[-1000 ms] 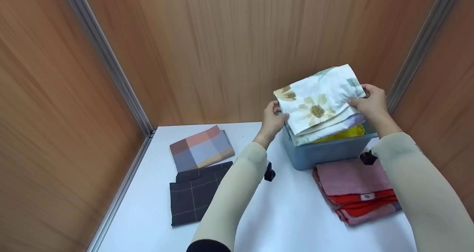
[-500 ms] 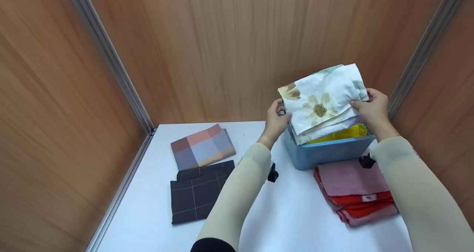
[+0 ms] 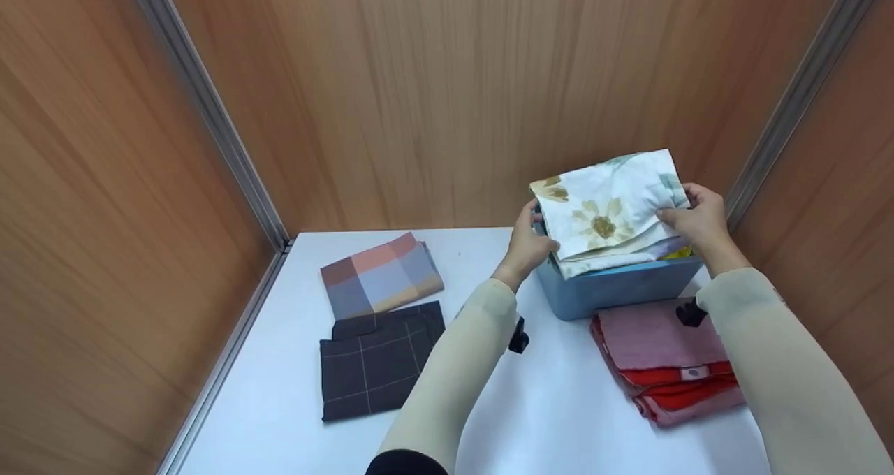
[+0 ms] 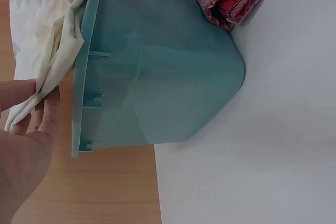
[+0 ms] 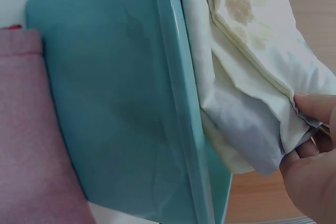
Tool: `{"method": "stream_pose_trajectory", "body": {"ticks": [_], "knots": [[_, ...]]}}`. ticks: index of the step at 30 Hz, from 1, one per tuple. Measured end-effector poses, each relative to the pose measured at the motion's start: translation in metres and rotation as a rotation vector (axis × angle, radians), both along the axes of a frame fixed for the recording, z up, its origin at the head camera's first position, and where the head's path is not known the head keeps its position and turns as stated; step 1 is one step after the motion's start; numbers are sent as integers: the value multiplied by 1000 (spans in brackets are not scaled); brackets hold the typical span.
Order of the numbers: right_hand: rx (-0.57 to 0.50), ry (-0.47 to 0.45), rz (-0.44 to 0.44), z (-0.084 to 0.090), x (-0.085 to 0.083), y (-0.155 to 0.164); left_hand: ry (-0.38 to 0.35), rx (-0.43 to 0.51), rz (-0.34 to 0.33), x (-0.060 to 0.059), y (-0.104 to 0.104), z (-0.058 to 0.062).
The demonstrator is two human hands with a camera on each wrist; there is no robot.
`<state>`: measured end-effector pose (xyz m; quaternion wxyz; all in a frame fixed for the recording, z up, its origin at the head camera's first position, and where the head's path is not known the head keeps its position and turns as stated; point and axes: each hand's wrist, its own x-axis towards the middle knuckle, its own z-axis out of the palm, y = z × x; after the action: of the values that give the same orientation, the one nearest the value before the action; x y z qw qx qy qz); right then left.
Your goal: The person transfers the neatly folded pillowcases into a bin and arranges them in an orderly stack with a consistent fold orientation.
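A folded white cloth (image 3: 614,206) with brown and green flowers lies tilted over the mouth of a blue plastic bin (image 3: 614,290). My left hand (image 3: 529,244) pinches its left edge between thumb and fingers. On the opposite side, my right hand (image 3: 702,220) grips the cloth's right edge, thumb on top. In the right wrist view, the layers of the cloth (image 5: 247,77) sag just beside the bin's rim (image 5: 184,93). A bit of yellow cloth (image 3: 676,253) peeks out inside the bin; the white cloth hides the rest of the contents.
Folded pink and red cloths (image 3: 667,342) are stacked right in front of the bin. To the left lie a folded plaid cloth (image 3: 384,276) and a dark checked cloth (image 3: 377,363), partly under my left forearm. Wooden panels (image 3: 447,98) enclose the white table (image 3: 258,391).
Both hands have lowered the flowered cloth toward the bin. It now covers most of the yellow cloth, which showed more before. The cloths on the table stay where they were.
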<state>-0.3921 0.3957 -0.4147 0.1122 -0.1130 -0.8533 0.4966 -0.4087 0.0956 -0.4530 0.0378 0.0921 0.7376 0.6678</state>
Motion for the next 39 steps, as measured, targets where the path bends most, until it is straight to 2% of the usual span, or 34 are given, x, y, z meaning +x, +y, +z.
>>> {"method": "stream_pose_trajectory", "body": {"ticks": [6, 11, 26, 33, 39], "knots": [[29, -24, 76, -6, -1, 4, -10, -9, 12, 0, 3, -10], [38, -38, 105, -12, 0, 7, -20, -31, 21, 1, 5, -12], [1, -43, 56, -13, 0, 9, -12, -43, 13, 2, 11, -10], [-80, -45, 56, -18, 4, 15, -37, 15, -12, 4, 6, -9], [-92, -75, 54, -23, 8, 19, -48, -12, -9, 7, 0, -8]]}}
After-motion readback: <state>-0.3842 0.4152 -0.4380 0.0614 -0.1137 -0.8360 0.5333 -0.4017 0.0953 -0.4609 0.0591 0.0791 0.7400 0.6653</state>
